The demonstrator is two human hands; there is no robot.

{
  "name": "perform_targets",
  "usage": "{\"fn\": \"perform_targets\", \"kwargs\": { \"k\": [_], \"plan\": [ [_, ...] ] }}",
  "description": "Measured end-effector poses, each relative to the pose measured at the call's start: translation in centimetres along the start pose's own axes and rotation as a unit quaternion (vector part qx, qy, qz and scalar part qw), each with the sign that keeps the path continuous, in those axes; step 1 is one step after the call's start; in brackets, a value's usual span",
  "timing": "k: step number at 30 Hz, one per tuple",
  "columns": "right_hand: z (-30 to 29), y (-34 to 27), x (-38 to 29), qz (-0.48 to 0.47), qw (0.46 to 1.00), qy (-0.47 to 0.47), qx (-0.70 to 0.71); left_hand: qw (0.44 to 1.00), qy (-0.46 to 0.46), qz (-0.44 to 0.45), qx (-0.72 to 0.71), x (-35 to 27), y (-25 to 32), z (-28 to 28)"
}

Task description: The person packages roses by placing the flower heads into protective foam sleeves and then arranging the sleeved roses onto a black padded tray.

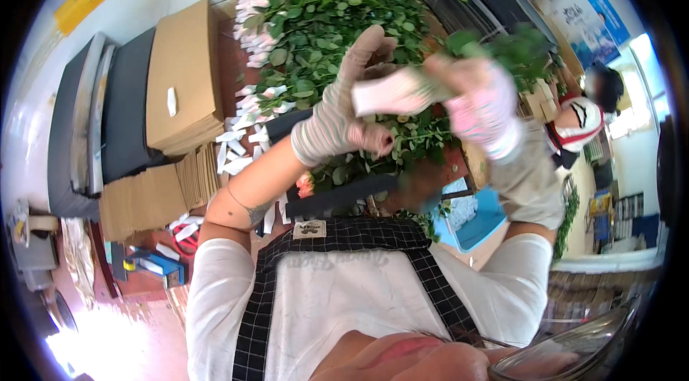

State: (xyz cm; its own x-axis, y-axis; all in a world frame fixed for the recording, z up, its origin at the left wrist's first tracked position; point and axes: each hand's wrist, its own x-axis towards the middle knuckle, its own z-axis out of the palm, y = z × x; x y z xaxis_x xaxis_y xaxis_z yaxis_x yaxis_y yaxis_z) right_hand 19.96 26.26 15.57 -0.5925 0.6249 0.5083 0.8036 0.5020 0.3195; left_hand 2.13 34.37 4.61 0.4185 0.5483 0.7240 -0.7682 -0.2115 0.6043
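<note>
My left hand [344, 106], in a striped knit glove, has its thumb and fingers apart around a white foam sleeve [393, 94] over a flower head; whether it touches the sleeve I cannot tell. My right hand [479, 96], in a pink and white glove, is blurred and closed on the leafy stem just behind the sleeve. Blurred leaves [517, 53] of that stem extend to the upper right. Beyond both hands lies a large pile of leafy rose stems [334, 20], many with sleeved heads [255, 20] on the left. An orange-pink rose [305, 185] lies near the apron.
Loose white sleeves [234, 152] lie left of the stems, beside stacked cardboard [180, 74] and black sheets [126, 106]. A blue bin [487, 219] stands at the lower right. Another person [578, 117] is at the far right. A blue tape dispenser [159, 267] sits lower left.
</note>
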Motion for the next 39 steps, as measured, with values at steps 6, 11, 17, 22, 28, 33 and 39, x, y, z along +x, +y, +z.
{"fn": "perform_targets", "kwargs": {
  "k": [6,11,17,22,28,33,39],
  "plan": [
    [11.1,-3.9,-0.7,0.079,0.912,-0.003,0.402,0.931,0.026,0.077,0.355,-2.0,0.2,-0.9],
    [13.8,-4.0,-0.7,0.072,0.926,0.024,0.371,0.936,0.015,0.126,0.330,-2.8,-0.1,-3.8],
    [9.1,-6.9,3.0,0.010,0.992,0.018,0.126,0.983,0.119,0.132,0.047,-4.4,2.3,-7.3],
    [11.6,-4.7,2.5,0.024,0.983,-0.014,0.180,0.940,0.281,0.032,0.189,-12.0,7.4,-13.1],
    [22.5,-10.2,-2.3,-0.012,0.936,-0.278,0.217,0.696,-0.034,-0.478,0.534,-22.6,-3.8,-13.4],
    [31.4,-12.6,-6.7,-0.031,0.941,-0.273,0.196,0.658,-0.096,-0.505,0.550,-24.9,-7.6,-14.2],
    [34.7,-13.9,-8.1,-0.012,0.942,-0.265,0.206,0.685,-0.043,-0.509,0.520,-24.7,-6.7,-13.0]
  ]
}}
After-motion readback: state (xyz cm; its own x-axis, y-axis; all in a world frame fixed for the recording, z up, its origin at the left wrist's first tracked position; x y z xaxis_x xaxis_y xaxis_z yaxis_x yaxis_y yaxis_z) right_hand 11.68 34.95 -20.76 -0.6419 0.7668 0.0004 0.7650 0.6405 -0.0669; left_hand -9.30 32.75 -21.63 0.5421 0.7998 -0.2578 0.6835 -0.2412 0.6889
